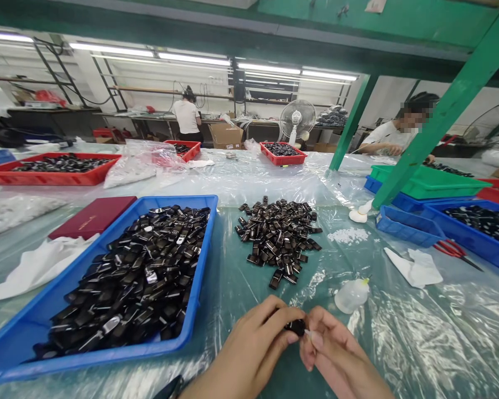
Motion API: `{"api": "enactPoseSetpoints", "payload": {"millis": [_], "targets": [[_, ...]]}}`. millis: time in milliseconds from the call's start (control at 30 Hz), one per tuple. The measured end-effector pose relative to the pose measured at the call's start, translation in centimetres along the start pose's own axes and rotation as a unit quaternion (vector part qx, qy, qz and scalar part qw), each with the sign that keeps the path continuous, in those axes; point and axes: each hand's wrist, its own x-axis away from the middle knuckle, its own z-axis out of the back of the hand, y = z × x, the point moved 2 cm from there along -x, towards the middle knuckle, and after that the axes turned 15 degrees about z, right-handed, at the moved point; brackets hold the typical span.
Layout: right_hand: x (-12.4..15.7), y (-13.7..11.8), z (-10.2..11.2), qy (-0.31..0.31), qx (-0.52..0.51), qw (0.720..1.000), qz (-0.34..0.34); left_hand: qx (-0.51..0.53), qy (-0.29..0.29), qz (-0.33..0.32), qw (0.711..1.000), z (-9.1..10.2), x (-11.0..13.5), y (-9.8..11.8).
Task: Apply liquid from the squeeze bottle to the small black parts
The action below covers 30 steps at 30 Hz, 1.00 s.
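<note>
Low in the middle of the view, my left hand (251, 341) is closed around a small glossy black part (296, 327), thumb below and fingers above. My right hand (336, 352) pinches a tiny white piece (307, 332) against the near end of that part. Whether the white piece sits inside the part or only touches it, I cannot tell. Beyond my hands lies a loose pile of similar black parts (278, 233). To its right is a small heap of white pieces (349, 236). A translucent squeeze bottle (351, 296) with a yellowish tip rests beyond my right hand.
At left, a large blue tray (197, 288) holds many black parts, beside a dark red box (95, 216). On the right are a small blue bin (410, 226), red-handled scissors (451, 249), white paper (416, 267) and a green post (436, 111). Two people work farther back.
</note>
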Motion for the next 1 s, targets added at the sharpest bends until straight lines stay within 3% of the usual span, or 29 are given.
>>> {"api": "enactPoseSetpoints", "payload": {"millis": [200,567,800,1000], "targets": [[-0.2,0.3,0.2,0.001,-0.016,1.000,-0.004,0.000,0.019,-0.040,0.999,-0.4,0.1,-0.5],[-0.1,0.6,0.4,-0.005,-0.039,0.999,-0.004,-0.024,0.019,-0.044,0.999,-0.2,0.0,-0.3],[0.1,1.7,0.7,-0.007,-0.047,0.999,0.001,-0.197,0.130,-0.131,0.963,-0.7,0.1,-0.5],[0.2,1.9,0.9,-0.012,-0.035,0.999,-0.020,-0.214,0.153,-0.175,0.949,-0.7,0.3,-0.1]]}}
